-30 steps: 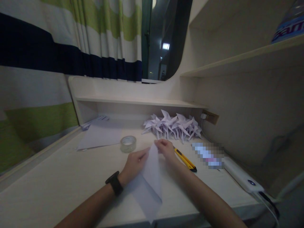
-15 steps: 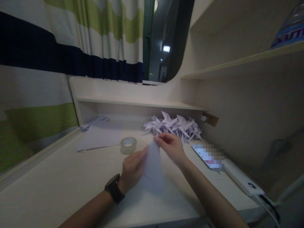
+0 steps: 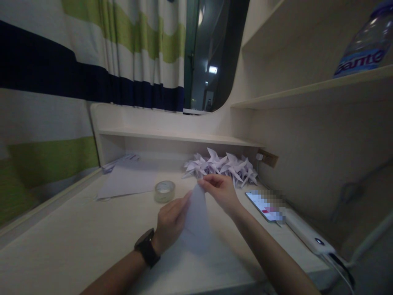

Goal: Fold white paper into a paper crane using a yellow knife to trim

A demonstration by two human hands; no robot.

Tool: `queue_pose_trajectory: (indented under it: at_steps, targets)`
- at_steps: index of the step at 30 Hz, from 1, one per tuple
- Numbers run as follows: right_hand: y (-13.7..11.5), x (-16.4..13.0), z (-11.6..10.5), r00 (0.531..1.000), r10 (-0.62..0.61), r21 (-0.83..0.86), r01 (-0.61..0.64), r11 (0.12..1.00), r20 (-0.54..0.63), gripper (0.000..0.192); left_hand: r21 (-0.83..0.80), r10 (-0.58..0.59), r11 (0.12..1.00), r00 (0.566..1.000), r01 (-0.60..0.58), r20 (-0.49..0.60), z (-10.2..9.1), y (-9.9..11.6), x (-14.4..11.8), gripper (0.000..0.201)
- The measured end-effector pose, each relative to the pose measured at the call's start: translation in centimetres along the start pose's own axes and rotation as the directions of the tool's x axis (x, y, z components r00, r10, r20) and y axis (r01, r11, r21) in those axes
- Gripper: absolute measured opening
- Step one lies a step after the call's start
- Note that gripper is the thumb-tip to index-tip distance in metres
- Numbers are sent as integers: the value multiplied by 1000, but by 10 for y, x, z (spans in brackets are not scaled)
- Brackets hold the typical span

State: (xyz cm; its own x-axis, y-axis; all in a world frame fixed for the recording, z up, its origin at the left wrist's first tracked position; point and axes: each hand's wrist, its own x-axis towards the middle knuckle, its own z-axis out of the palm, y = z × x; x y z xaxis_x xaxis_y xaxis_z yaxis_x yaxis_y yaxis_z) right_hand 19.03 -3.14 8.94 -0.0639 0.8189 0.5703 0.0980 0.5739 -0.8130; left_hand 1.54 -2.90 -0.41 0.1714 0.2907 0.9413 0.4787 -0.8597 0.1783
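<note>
A pale folded sheet of paper (image 3: 196,219) stands raised over the desk (image 3: 76,233), pointed end up. My left hand (image 3: 170,221), with a black watch on its wrist, grips the sheet's left edge. My right hand (image 3: 220,191) pinches the top point between thumb and fingers. Behind the hands lies a heap of folded paper cranes (image 3: 219,166). A roll of clear tape (image 3: 164,191) sits just left of my left hand.
Flat sheets of paper (image 3: 129,182) lie at the back left. A lit phone (image 3: 266,205) and a white power bank (image 3: 307,235) with a cable lie at the right. A low shelf (image 3: 178,137) runs along the back; a bottle (image 3: 365,47) stands on the upper right shelf.
The sheet has come up off the desk between both hands, and my right hand now pinches its tip higher up. The yellow knife seen earlier is now hidden behind my right arm.
</note>
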Motion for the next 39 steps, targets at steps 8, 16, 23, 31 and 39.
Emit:
queue_pose_trajectory:
  at_steps: [8,16,23,31,39]
  targets:
    - [-2,1,3,999,2,-13,-2,1000,-50,24,-4,-15,1000,999,16,36,-1,1,-1,39]
    - [-1,2,4,997,-25,-24,23,999,-74,24,-8,-22,1000,999,23,24,-1,1,0,39]
    - [-2,3,1,998,-33,21,34,999,-46,19,-26,-4,1000,1000,4,8,-2,3,3,38]
    - [-5,3,2,999,-9,103,14,995,-51,17,-36,-2,999,1000,2,12,-1,0,0,40]
    - [-3,4,2,996,39,132,-29,991,-75,22,-35,-25,999,999,26,38,-2,1,0,40]
